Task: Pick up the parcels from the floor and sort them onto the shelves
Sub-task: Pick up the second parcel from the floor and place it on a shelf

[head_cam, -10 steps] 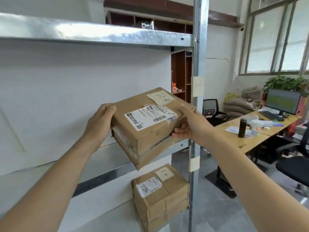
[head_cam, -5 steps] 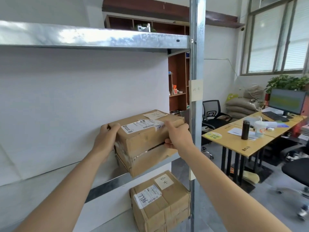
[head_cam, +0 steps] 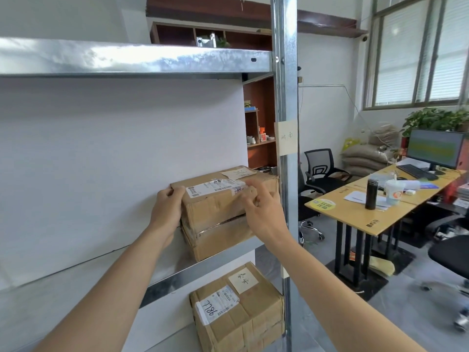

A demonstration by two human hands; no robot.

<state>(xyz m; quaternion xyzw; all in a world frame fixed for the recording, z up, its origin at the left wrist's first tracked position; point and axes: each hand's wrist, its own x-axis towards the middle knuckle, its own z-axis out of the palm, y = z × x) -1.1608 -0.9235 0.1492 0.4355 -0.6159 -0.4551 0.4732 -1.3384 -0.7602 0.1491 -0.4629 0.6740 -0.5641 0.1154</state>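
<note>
A brown cardboard parcel point(head_cam: 223, 212) sits at centre frame on the middle shelf point(head_cam: 215, 266) of a galvanised metal rack, its right end close against the rack's upright post point(head_cam: 285, 97). The box's lower front edge appears to overhang the shelf lip slightly; whether its full base rests flat cannot be told. The left hand point(head_cam: 167, 212) is pressed flat against the parcel's left end, fingers wrapped over the top corner. The right hand point(head_cam: 264, 212) lies on the front right face, fingertips curled onto the top edge beside the printed shipping label point(head_cam: 215, 188) — both hands are thus in contact with the box, one on either side. A handwritten paper note point(head_cam: 237, 172) is stuck to the box top behind the label. On the shelf below, lower centre of the frame, a second parcel point(head_cam: 238, 316) stands with its own label marked in pen and a handwritten note. A paper tag point(head_cam: 286, 137) is fixed to the post at mid-height. The upper shelf point(head_cam: 127, 59) crosses the upper left of the frame. At right — well apart from the rack — a wooden desk point(head_cam: 355, 214) carries a black bottle point(head_cam: 371, 194), a cup and a monitor point(head_cam: 436, 148).
</note>
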